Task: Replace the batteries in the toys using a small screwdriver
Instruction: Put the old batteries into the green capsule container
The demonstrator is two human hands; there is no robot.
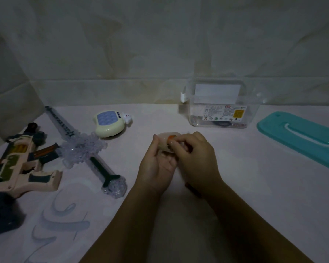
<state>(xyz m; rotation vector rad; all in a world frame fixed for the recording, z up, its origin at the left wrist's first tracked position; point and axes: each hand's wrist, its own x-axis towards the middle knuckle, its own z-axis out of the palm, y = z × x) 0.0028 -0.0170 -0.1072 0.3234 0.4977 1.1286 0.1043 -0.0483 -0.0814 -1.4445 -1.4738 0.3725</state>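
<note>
My left hand [156, 164] cradles a small pale round toy [166, 137] at the table's middle. My right hand [194, 154] pinches something small with an orange end [171, 137] against the toy's top; it is too dim to tell whether this is a battery or a tool. A dark thin object [193, 189], possibly a screwdriver, pokes out beneath my right wrist. On the left lie a cream toy gun [21, 168], a clear plastic sword [84, 149] and a cream pop-button game toy [108, 124].
A clear plastic box [219, 105] with a label stands at the back right. Its teal lid [300, 137] lies at the far right edge. A pale cloth [235, 186] covers the table, and a wall rises close behind.
</note>
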